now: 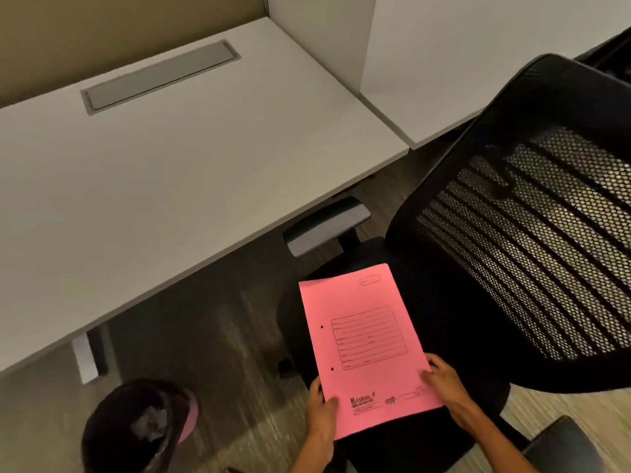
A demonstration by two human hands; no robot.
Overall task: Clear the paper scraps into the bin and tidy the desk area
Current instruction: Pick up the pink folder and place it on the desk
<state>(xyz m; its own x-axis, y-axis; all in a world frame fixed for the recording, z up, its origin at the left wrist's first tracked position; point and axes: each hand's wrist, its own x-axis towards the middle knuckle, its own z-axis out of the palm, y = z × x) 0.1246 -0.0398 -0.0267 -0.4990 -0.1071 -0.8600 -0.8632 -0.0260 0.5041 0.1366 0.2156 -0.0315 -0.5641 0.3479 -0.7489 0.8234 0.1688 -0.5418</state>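
A pink file folder with a printed form on its cover is held flat above the seat of a black office chair. My left hand grips the folder's lower left corner, thumb on top. My right hand holds its lower right edge. A round bin with a black liner and pink rim stands on the floor at lower left, with crumpled paper scraps inside it. The white desk fills the upper left, its top bare.
A grey cable tray lid is set into the desk's far side. The chair's mesh back rises at right, its grey armrest near the desk edge. A second desk and white partitions stand behind. A desk leg is near the bin.
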